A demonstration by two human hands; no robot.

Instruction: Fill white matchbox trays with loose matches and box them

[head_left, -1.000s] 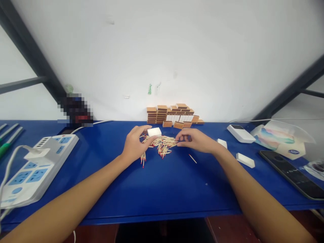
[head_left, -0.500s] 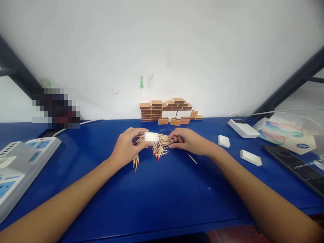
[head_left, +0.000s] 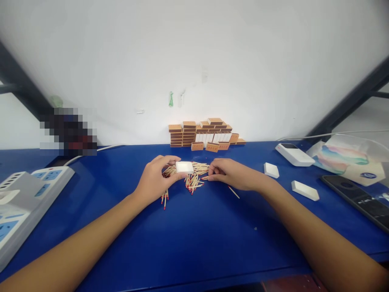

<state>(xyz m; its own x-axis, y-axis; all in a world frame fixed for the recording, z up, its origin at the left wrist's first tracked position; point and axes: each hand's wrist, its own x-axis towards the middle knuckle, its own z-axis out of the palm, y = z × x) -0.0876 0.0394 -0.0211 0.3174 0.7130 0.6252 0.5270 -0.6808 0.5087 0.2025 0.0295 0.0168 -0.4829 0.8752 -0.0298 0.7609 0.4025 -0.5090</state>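
Note:
My left hand (head_left: pixel 158 175) grips a small white matchbox tray (head_left: pixel 184 167) between thumb and fingers, its open side up and its inside bare white. Under and around it spreads a pile of red-tipped matches (head_left: pixel 194 180). At the pile's right edge my right hand (head_left: pixel 224 173) is closed in a pinch. A few matches (head_left: pixel 204 178) stick out to the left from its fingertips; how many is too small to tell. A single loose match (head_left: pixel 234 192) lies on the blue table just below my right hand.
Stacked matchboxes (head_left: pixel 188 134) stand against the wall. Two white trays (head_left: pixel 271 170) (head_left: pixel 305 190), a white device (head_left: pixel 294 154), a dark phone (head_left: pixel 354 198) and a tissue pack (head_left: pixel 343 158) lie on the right. A power strip (head_left: pixel 39 202) sits on the left of the blue table (head_left: pixel 182 243).
My right hand has drawn slightly right, away from the tray, and match ends now show at its fingertips. My left hand still holds the tray. The whole view has shifted a little.

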